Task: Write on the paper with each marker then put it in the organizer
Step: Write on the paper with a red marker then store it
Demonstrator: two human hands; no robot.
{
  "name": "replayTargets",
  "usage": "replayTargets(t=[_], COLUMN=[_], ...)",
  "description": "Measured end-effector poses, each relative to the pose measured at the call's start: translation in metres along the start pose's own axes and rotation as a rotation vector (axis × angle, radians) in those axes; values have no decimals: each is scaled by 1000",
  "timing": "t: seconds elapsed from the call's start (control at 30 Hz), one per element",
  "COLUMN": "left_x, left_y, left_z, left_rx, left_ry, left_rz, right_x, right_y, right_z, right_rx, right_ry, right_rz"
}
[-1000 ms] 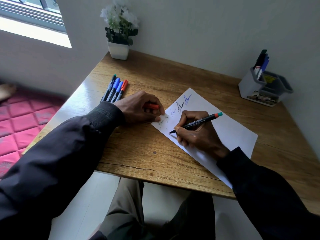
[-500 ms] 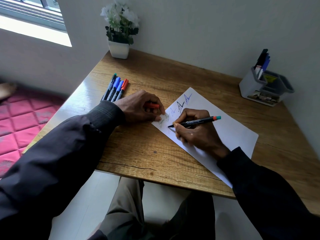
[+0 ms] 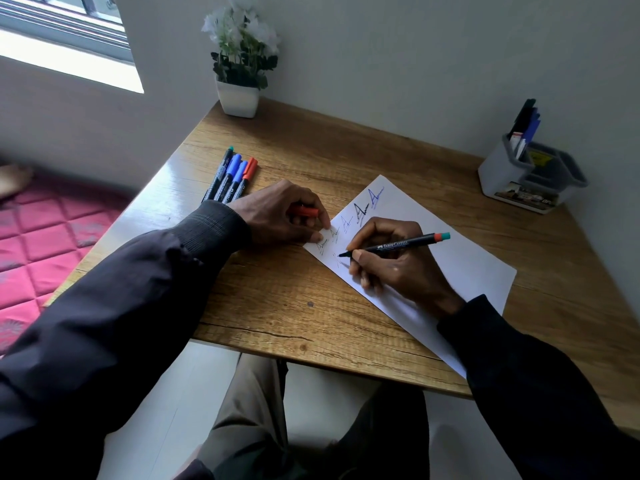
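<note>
**Progress**
- Wooden desk [image 3: 263, 299]: the work surface, and it carries every item of the task.
- Sheet of paper [image 3: 467, 271]: lies at a slant on the desk's right half. A row of about five scribbles [image 3: 360, 209] in blue, black and thinner ink runs along its far-left edge. A new mark is starting just below them.
- Grey organizer [image 3: 498, 174]: stands at the far right corner, well apart from the paper. Its tall compartment holds several stored markers [image 3: 524, 126], so those look finished.
- Right hand [image 3: 398, 268]: rests on the paper and grasps the black marker [image 3: 398, 244] in a writing grip, nib touching the sheet. Writing looks to be the step under way.
- Left hand [image 3: 280, 213]: curled round a red cap [image 3: 304, 212], with fingertips pressing down the paper's near-left corner.
- Row of four markers [image 3: 230, 178]: capped, side by side at the far left of the desk. They probably await their turn.
- Judged left to do: recap and store the held marker, then write with and store these four. The task looks roughly half done.

**Hidden or unclear**
- Paper: the right arm covers its near end.
- Organizer: the low compartments are too dark to read, and the stored markers overlap, so no count is possible.
- Row of four: the left sleeve hides their near ends.
- Scribbles: too small to read.
</note>
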State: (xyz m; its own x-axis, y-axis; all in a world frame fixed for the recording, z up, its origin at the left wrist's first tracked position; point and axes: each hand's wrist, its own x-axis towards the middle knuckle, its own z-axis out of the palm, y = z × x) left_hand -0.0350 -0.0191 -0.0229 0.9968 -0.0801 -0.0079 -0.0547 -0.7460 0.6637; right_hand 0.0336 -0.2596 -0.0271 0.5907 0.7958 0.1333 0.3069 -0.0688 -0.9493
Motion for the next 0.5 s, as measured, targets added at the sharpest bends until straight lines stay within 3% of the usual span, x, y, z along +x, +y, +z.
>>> replayTargets(t=[0.5], left_x=[0], left_y=[1], left_z=[0], left_rx=[14], left_ry=[-1], left_rz=[1], right_x=[2], right_y=[7], right_z=[-2], right_rx=[-205], right_ry=[17], right_rz=[-73])
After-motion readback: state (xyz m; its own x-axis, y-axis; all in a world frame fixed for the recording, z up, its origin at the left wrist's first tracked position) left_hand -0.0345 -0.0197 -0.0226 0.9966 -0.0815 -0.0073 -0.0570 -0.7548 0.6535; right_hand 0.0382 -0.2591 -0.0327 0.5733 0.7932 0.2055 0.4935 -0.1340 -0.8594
